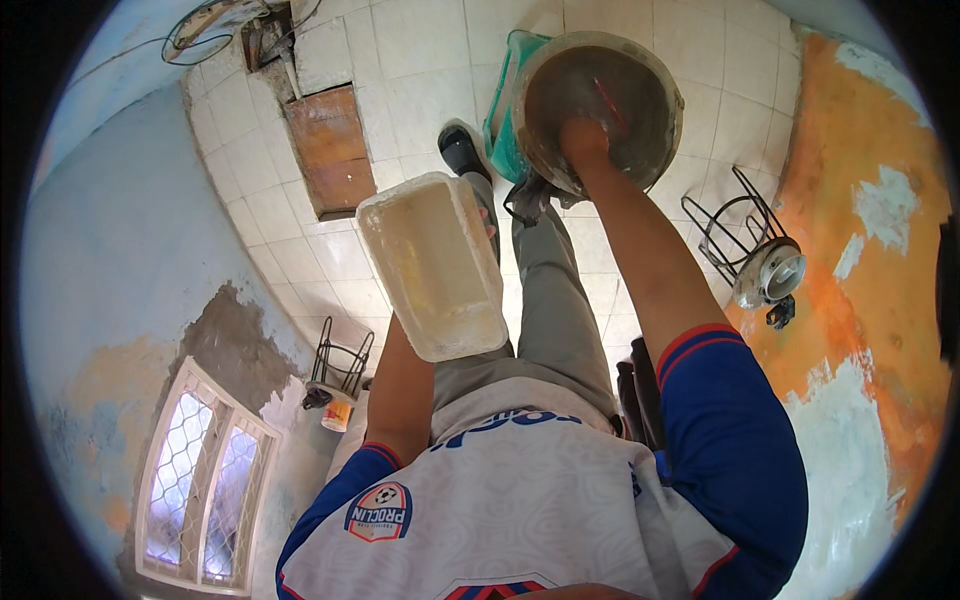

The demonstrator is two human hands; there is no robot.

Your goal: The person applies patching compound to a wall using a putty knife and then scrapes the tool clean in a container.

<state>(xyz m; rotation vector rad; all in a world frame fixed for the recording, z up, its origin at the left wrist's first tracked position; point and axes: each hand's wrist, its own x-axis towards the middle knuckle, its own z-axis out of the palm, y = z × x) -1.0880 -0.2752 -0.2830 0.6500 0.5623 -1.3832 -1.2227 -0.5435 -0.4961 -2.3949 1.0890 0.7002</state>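
Observation:
My left hand [490,222] grips a whitish rectangular plastic tub [432,265] from below and its right side; only some fingertips show past the wall. The tub is tilted so that its inside faces up, with pale residue on it. My right hand [583,138] reaches over the rim into a round, dirty bucket [668,160] of murky grey-brown contents. Its fingers are lost in the dark inside, so their grip cannot be seen. Beside that hand a thin red strip [608,106] shows inside the bucket.
A green plastic stand or crate [505,100] is under the bucket, with a black plastic bag [530,198] at its front. Wire-frame stools [740,225] stand right and left. A brown recessed floor patch [328,150] interrupts the pale tiles. Peeling walls [860,300] flank both sides.

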